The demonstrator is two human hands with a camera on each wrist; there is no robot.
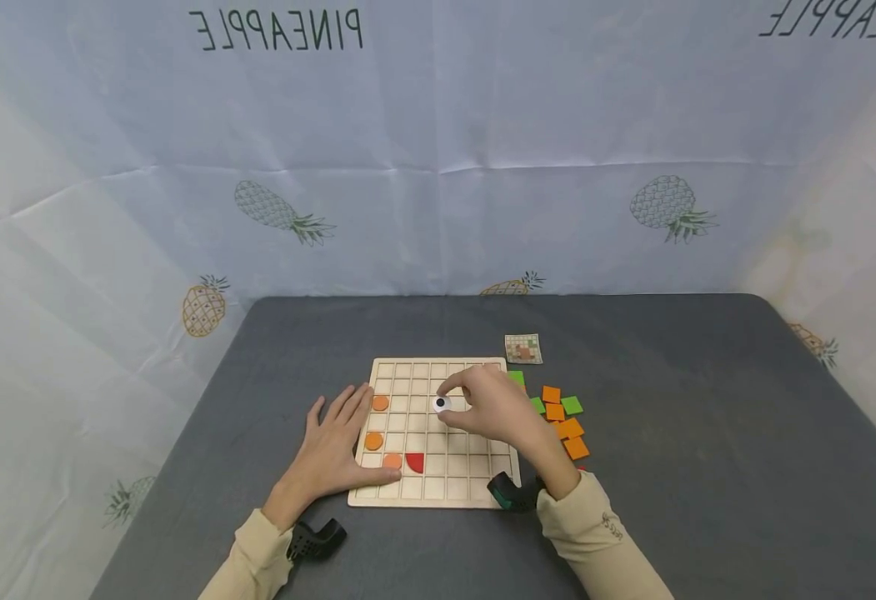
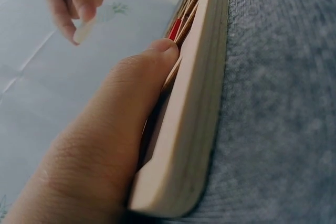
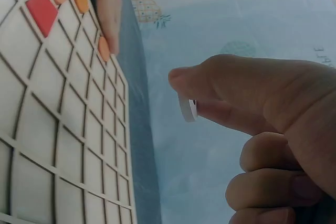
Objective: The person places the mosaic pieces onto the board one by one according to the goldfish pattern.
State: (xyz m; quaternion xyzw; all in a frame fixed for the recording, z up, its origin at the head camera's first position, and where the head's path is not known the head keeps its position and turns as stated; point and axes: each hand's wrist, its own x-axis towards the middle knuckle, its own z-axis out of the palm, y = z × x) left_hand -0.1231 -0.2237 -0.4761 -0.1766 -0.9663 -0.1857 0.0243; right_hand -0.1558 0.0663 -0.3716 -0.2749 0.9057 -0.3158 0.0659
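Observation:
A wooden grid board [image 1: 438, 492] lies on the dark table. My left hand [image 1: 336, 446] rests along its left edge, fingers straight and thumb laid over the lower left squares. Over the board's middle, my right hand [image 1: 493, 404] pinches a white disc with a black dot [image 1: 441, 403] between thumb and index finger. The right wrist view shows the disc [image 3: 187, 108] edge-on, apart from the board. Orange discs [image 1: 373, 441] sit in the left columns, and a red quarter-circle piece [image 1: 414, 462] lies in a square just right of the left thumb.
Right of the board lie several orange square tiles [image 1: 576, 448] and green tiles [image 1: 572, 405], some partly hidden by the right arm. A small printed pattern card [image 1: 523, 349] lies beyond the board's far right corner. A pineapple-print curtain [image 1: 438, 217] hangs behind the table.

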